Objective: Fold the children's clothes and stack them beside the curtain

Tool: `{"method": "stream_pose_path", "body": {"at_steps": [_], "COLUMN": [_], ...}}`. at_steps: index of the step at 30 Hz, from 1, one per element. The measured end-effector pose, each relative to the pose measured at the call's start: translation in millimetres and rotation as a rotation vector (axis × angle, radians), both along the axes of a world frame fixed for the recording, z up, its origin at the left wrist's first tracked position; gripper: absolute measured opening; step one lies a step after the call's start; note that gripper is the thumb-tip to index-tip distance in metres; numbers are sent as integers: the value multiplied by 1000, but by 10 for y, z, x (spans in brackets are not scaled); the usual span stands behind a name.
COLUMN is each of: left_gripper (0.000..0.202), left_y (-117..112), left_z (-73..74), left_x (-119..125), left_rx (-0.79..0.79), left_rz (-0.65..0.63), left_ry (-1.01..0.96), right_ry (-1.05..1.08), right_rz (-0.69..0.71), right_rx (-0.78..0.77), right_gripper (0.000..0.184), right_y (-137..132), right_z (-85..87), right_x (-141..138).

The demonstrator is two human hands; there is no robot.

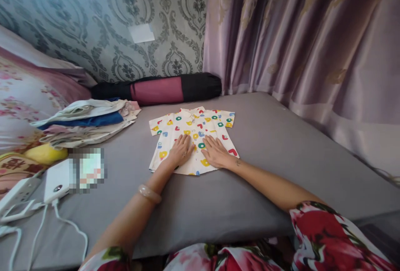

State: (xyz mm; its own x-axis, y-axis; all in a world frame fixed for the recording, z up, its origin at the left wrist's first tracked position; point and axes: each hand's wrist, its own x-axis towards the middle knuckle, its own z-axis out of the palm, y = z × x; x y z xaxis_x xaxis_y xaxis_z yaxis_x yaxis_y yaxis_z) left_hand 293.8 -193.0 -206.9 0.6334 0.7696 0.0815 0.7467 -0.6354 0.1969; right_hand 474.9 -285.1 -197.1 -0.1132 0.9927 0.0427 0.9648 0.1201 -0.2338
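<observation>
A small white shirt [190,127] with coloured shapes lies spread flat on the grey bed sheet [265,167]. My left hand [181,150] rests palm down on the shirt's lower left part, fingers stretched out. My right hand [215,152] lies flat beside it on the lower right part, fingers also extended. The two hands nearly touch at the shirt's middle. Neither hand holds anything. A pale bangle [150,194] sits on my left wrist.
A stack of folded clothes [87,123] lies at the left. A black and maroon roll [159,88] lies against the patterned wall. White chargers and cables [46,196] sit at the near left by a floral pillow [28,100]. Pink curtains [312,46] hang at right.
</observation>
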Motion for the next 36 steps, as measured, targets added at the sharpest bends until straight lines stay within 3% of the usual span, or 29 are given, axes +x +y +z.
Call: {"method": "stream_pose_path", "body": {"at_steps": [13,22,28,36], "left_gripper": [66,64,54,49], "left_y": [719,1097,1252,1318], "left_z": [15,-40,-7,-49], "left_x": [92,214,277,282], "left_rx": [-56,-23,139,172], "left_rz": [233,253,269,313], "left_ry": [113,117,66,-7], "right_ry": [-7,-22,-4,-41], "right_rz": [-132,-229,-288,-389], "right_rx": [14,-23,-132,17], "right_gripper": [72,67,66,60], "right_y": [791,1389,1775,2009], "right_z": [-54,-78,-62,-88], "right_x": [186,318,471,540]}}
